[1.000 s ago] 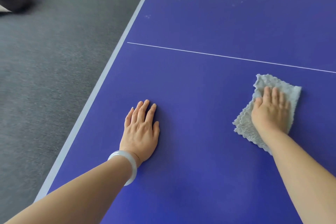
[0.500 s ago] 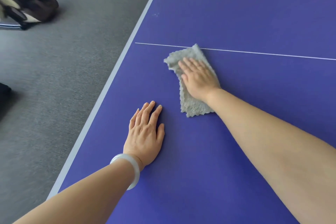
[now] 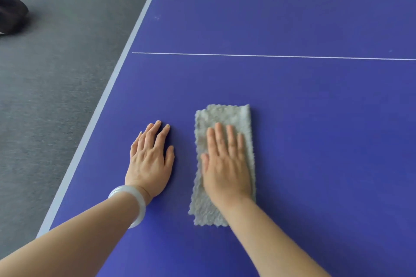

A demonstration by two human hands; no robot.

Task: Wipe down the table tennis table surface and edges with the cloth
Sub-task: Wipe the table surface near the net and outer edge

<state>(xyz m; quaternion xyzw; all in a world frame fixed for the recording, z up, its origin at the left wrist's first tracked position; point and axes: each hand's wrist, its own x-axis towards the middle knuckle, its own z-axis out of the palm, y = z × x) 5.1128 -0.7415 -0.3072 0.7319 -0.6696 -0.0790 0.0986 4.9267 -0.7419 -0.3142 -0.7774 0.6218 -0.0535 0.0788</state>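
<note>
The blue table tennis table fills most of the view, with a thin white centre line across it and a pale grey edge band along its left side. A folded grey cloth lies flat on the surface near me. My right hand presses on it with straight fingers, palm down. My left hand rests flat on the bare blue surface just left of the cloth, a pale bangle on its wrist. Faint whitish smudges mark the far part of the table.
Grey carpet runs along the left of the table edge. A dark padded object sits on the floor at the far left.
My right hand has swept the cloth from the right side to near the centre line, then back towards me beside my left hand. My left hand has stayed flat in place.
</note>
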